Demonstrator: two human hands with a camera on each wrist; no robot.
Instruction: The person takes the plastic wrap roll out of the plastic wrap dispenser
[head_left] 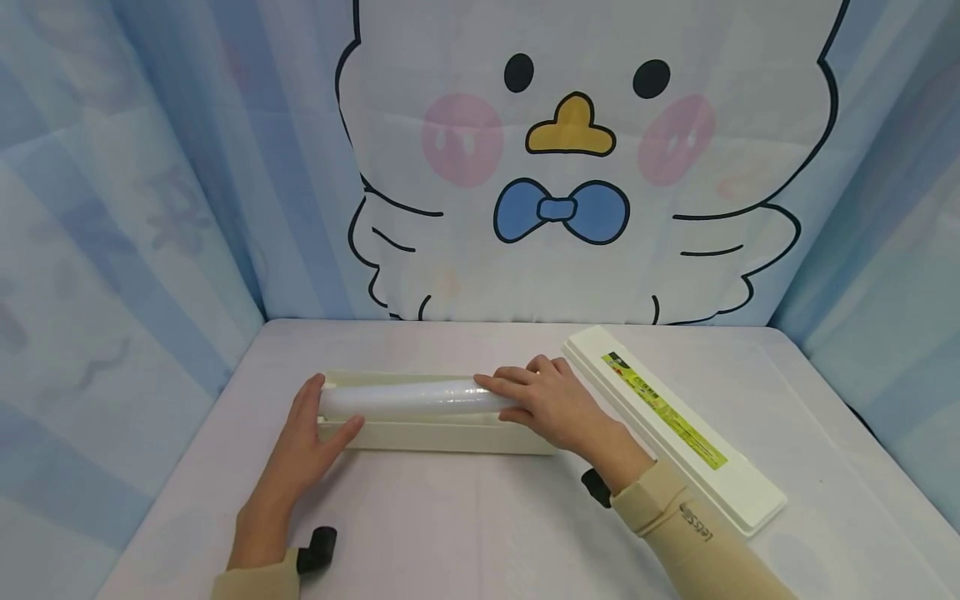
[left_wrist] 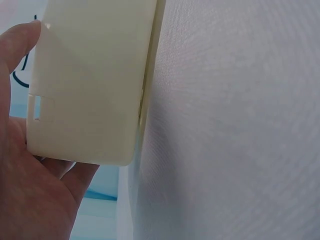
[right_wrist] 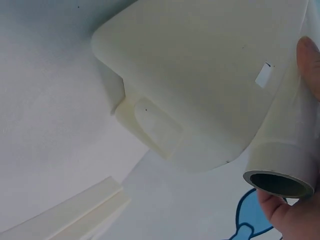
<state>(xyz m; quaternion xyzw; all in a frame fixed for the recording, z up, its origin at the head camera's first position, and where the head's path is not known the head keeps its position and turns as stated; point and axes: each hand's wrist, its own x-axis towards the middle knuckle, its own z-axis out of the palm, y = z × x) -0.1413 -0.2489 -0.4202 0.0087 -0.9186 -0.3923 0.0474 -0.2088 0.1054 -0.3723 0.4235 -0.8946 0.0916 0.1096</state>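
A roll of clear plastic wrap point(head_left: 412, 398) lies along a long cream-white box point(head_left: 450, 438), its right end raised above the rim. My right hand point(head_left: 553, 408) grips that end, and the right wrist view shows the hollow core end of the roll point(right_wrist: 285, 135) between thumb and fingers, outside the box's end point(right_wrist: 190, 75). My left hand point(head_left: 298, 454) holds the box's left end, thumb at the front wall and fingers at the back. In the left wrist view, the box's side point(left_wrist: 90, 75) shows a small slot near its corner.
The box's long lid point(head_left: 675, 425), with a green-yellow label, lies slanted on the table to the right, close to my right forearm. A pale cloth covers the table point(head_left: 465, 533). Behind stands a curtain point(head_left: 562, 275) with a cartoon bird print.
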